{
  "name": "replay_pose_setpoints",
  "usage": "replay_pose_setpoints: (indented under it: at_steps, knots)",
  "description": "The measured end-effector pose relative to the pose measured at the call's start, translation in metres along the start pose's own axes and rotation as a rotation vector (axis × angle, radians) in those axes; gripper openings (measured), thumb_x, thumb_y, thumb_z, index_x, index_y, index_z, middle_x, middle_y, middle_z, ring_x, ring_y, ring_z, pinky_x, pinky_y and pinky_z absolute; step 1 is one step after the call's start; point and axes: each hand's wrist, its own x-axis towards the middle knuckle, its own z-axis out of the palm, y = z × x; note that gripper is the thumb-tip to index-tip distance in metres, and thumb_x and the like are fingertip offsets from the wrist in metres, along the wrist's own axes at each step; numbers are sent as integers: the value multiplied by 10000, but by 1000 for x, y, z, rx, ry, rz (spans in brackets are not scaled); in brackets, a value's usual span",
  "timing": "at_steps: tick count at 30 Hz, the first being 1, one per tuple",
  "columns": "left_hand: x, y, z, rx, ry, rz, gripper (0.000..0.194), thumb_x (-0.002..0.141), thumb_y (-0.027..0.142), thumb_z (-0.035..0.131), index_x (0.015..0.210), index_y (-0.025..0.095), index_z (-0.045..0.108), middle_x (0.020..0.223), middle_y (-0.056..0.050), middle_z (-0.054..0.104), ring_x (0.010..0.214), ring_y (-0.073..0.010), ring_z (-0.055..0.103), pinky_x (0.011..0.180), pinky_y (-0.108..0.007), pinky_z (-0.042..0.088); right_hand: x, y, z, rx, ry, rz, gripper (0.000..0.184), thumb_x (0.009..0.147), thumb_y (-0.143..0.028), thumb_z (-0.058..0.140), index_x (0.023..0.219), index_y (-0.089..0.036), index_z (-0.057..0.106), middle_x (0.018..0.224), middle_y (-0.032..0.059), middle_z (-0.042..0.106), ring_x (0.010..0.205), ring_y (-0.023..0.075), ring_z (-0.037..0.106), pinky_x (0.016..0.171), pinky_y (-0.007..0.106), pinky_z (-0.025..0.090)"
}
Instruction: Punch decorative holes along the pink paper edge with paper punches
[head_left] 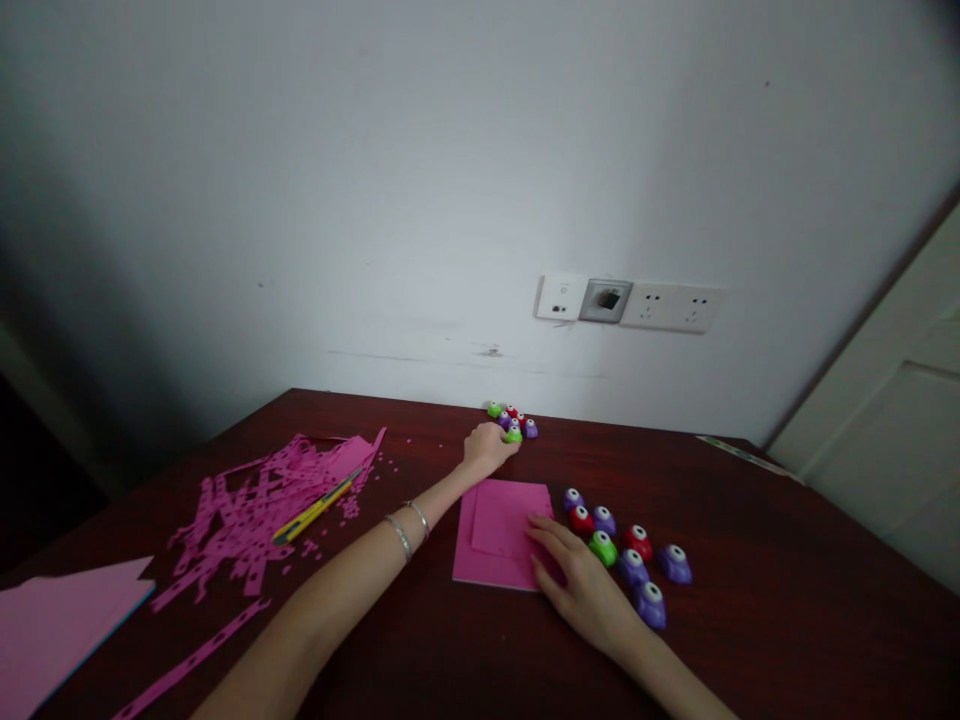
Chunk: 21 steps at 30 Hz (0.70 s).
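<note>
The only view comes from a camera worn on the person's head, facing forward and down over the table (750, 540) toward the wall (375, 200) behind it. It looks from close above the near side (the left arm (352, 575) and right arm (660, 655) enter from the bottom edge), yet takes in the table's far edge.

The wall (420, 200) is marked by scuffs (491, 351) above the table (645, 460). A grey-framed outlet (604, 300) with a dark middle is flanked by white sockets (671, 307) on the same wall. At the right, a white panel (892, 420) is partly seen. At the left, a yellow knife (319, 508) is laid over the edge of heaped scraps (277, 490); nearer, a holed strip (180, 668) and some pink sheets (67, 625) are laid.
</note>
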Motion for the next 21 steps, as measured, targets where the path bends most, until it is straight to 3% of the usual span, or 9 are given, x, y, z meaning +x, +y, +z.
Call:
replay_pose_setpoints:
  at_steps: [6,12,18,21]
  knots:
    - [-39,-15,-29,-88,82,123,273,699,466,579,737,217,685,806,-29,667,738,-183,608,615,-247,409,1,-5,-6,31,-10,24,372,806,-210,456,1154,-152,573,1266,110,509,1183,206,452,1022,372,342]
    - [-70,-20,-39,-142,132,164,287,727,442,558,801,196,686,868,-47,664,777,-184,599,653,-260,410,9,-9,-11,40,-28,39,396,754,-179,497,1135,-132,594,1183,120,578,1110,219,513,983,361,375]
    - [-80,-17,-40,-201,51,170,272,736,408,546,854,214,694,827,-35,689,747,-187,616,652,-269,437,32,-16,-16,58,227,79,345,803,-194,422,1069,-130,633,969,115,668,914,227,598,844,373,453]
    - [-82,-17,-38,-238,20,188,269,740,387,543,879,213,695,841,-37,698,761,-188,626,672,-273,451,45,-19,-18,157,283,123,367,825,-246,404,1089,-110,619,858,102,678,770,202,621,733,342,489]
